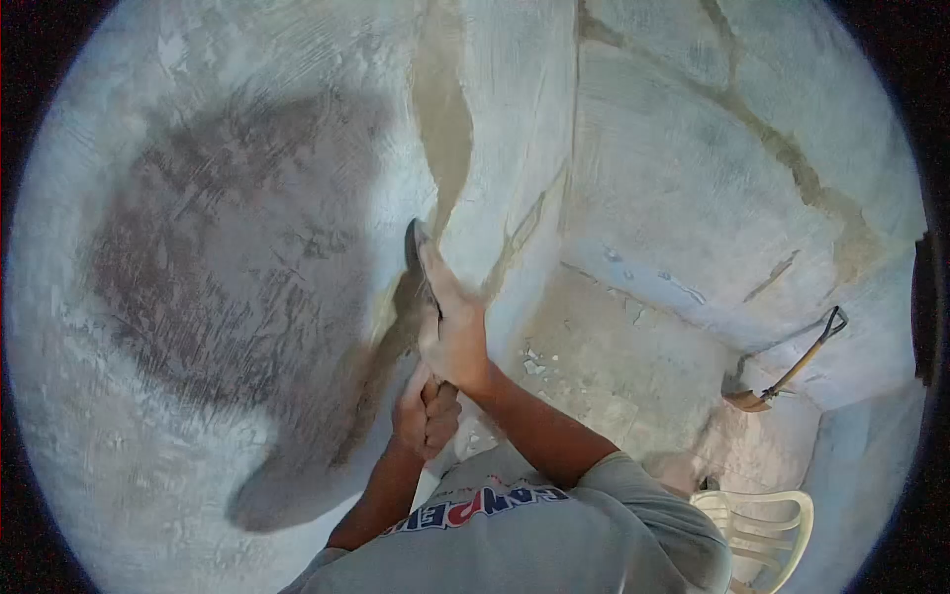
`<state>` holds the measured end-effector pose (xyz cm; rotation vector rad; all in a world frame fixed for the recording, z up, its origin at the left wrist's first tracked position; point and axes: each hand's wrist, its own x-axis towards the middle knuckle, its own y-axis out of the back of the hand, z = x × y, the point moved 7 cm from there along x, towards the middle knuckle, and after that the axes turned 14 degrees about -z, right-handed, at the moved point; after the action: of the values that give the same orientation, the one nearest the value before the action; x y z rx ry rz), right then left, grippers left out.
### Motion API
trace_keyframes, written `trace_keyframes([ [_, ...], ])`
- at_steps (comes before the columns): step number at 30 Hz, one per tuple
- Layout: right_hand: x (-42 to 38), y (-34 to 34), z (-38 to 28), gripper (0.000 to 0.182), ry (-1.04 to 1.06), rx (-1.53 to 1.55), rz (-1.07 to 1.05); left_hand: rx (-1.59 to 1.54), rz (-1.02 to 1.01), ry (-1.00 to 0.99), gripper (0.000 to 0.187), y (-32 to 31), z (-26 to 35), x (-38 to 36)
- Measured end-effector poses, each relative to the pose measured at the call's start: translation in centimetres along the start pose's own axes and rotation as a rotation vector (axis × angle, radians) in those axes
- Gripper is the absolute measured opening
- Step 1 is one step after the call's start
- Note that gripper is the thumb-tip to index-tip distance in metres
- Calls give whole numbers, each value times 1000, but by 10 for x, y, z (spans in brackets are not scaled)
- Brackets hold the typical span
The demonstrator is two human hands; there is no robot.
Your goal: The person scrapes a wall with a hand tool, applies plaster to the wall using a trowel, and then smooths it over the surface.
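A dark, curved blade (413, 243) of a hand tool stands edge-on against the pale plastered wall (327, 59), beside a brown bare strip (445, 129). My right hand (455, 322) grips the tool's upper part, with a finger stretched up along the blade. Just below it, my left hand (427, 411) is wrapped in a fist round the lower end of the tool. The two hands are close together, and much of the tool is hidden behind them.
A shovel (798, 364) leans against the right-hand wall, which has a long brown crack (782, 148). A pale plastic chair (757, 535) stands at the lower right. Loose flakes (534, 364) lie on the floor beside my hands. My shadow falls on the left wall.
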<state>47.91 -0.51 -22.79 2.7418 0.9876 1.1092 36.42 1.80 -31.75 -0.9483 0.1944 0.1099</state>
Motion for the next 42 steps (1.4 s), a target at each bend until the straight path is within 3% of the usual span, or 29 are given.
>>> trace_keyframes([
  [1,8,3,5,66,-3,11,21,8,-79,8,54,-2,3,4],
  [5,6,4,8,65,-62,52,17,142,184,-14,54,-11,10,4],
  [6,-1,0,6,67,-67,73,-8,122,-34,-29,43,5,0,0],
  [10,-3,-4,-8,69,59,74,27,77,197,-21,44,-8,-1,-23],
  [13,10,-3,4,64,-43,82,74,152,196,74,47,6,20,-5],
  [14,11,-2,12,63,-105,124,70,136,-73,82,49,-8,25,3],
  [17,8,2,10,59,-33,50,144,153,198,3,52,-22,22,2],
  [18,-1,1,6,60,-51,50,120,139,88,30,44,-3,11,-2],
  [22,-6,-3,-8,61,30,-1,126,205,184,2,41,-14,4,-27],
  [25,10,0,3,62,-15,-17,124,219,139,-14,42,-6,22,-6],
  [26,13,0,11,64,-102,60,78,208,6,30,40,-2,24,2],
  [29,6,-3,16,64,-158,125,35,172,115,-10,41,-16,22,1],
  [30,-1,-4,7,65,-114,124,34,175,-26,34,40,-6,14,-5],
  [32,-9,-6,-9,66,40,32,81,232,111,-2,40,-7,11,-20],
  [33,-9,-7,-5,64,15,89,88,257,180,-18,40,-9,11,-27],
  [35,-2,-6,-7,62,-35,205,92,266,102,-34,39,-20,23,-17],
  [36,7,-3,2,65,6,60,139,263,52,-19,39,-21,35,-4],
  [38,9,-6,13,64,-43,58,124,178,-26,25,39,-16,34,1],
  [42,1,-5,2,64,-51,117,55,217,73,47,45,-16,20,-14],
])
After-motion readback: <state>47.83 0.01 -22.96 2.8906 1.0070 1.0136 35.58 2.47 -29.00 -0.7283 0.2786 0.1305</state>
